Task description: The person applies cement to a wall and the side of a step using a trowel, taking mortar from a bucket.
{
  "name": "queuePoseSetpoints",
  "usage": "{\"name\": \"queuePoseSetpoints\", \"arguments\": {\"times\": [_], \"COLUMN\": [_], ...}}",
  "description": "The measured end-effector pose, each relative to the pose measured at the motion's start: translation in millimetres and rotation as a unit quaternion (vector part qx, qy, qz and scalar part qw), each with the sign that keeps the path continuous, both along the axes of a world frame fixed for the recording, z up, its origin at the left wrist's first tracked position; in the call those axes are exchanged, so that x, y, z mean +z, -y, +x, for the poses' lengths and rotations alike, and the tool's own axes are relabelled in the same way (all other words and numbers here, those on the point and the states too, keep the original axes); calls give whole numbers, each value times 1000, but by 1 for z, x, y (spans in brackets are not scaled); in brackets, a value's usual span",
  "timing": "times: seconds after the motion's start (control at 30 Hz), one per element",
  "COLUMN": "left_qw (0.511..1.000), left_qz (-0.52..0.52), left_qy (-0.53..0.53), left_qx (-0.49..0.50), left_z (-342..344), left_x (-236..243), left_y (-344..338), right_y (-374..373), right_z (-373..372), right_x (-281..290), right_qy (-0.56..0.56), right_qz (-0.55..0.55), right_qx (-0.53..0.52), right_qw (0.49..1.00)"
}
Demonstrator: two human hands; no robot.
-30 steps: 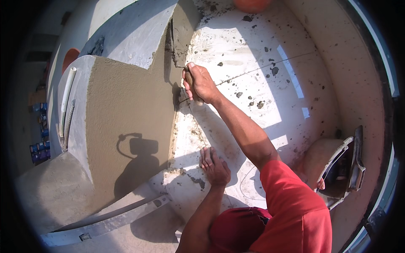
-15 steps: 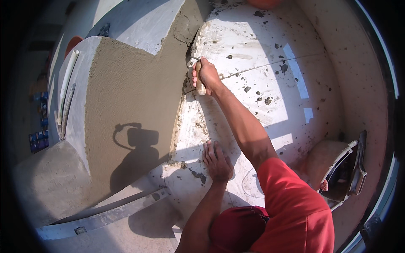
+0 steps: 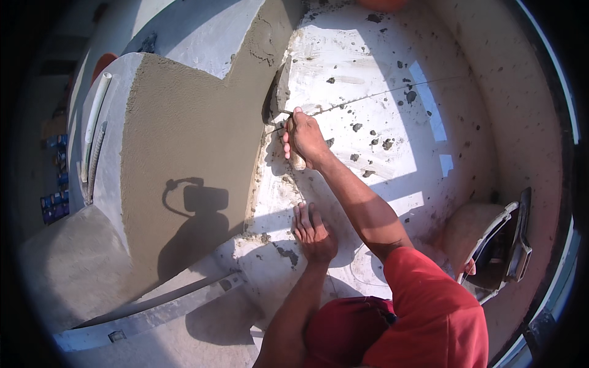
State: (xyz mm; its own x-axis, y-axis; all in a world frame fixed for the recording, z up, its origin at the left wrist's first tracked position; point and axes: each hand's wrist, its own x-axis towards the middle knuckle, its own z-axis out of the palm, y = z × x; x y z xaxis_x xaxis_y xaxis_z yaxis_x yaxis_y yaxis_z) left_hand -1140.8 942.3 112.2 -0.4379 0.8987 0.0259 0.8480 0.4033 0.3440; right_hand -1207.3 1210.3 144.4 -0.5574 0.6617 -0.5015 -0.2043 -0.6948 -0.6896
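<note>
My right hand (image 3: pixel 307 138) grips the wooden handle of a trowel (image 3: pixel 280 89), its blade upright along the seam between freshly plastered grey wall (image 3: pixel 184 122) and white, mortar-spattered floor (image 3: pixel 346 55). Some mortar shows on the blade. Lower down, my left hand (image 3: pixel 315 234) rests on the floor beside the wall, fingers spread and holding nothing. The plaster has a cracked, rougher patch high up near the corner, and a shadow falls across its lower part.
White and ridged pipes (image 3: pixel 96 135) lean at the left. A battered container with tools (image 3: pixel 491 242) stands at the lower right, and an orange object (image 3: pixel 379 4) sits at the top. A long straightedge (image 3: pixel 141 328) lies lower left. A curved pale wall (image 3: pixel 503 104) bounds the right.
My right hand moved up and right, then back down toward me with the trowel along the seam. My left hand shifted slightly forward. The view has shifted a little.
</note>
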Motion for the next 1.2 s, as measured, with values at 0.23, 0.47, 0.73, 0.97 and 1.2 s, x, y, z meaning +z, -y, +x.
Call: {"name": "queuePoseSetpoints", "arguments": {"times": [0.23, 0.47, 0.73, 0.97, 1.2], "left_qw": [1000, 1000, 1000, 1000, 1000], "left_qz": [-5, -13, -21, 6, -8], "left_qy": [-10, -2, -2, 5, 1], "left_qx": [-1, 7, 16, -10, -17], "left_z": [2, 0, 3, -1, -1], "left_x": [-4, -3, -12, -17, -13], "left_y": [1, 3, 6, 8, 13], "right_y": [-67, -42, -11, 15, 55], "right_z": [-35, -52, -53, -51, -37], "right_x": [-12, -6, 18, 44, 59], "right_qy": [-12, -46, -80, -39, -21], "right_qz": [-5, 0, 63, 159, 302], "right_qx": [-53, -35, -41, -30, -19], "right_qw": [999, 998, 994, 986, 953]}}
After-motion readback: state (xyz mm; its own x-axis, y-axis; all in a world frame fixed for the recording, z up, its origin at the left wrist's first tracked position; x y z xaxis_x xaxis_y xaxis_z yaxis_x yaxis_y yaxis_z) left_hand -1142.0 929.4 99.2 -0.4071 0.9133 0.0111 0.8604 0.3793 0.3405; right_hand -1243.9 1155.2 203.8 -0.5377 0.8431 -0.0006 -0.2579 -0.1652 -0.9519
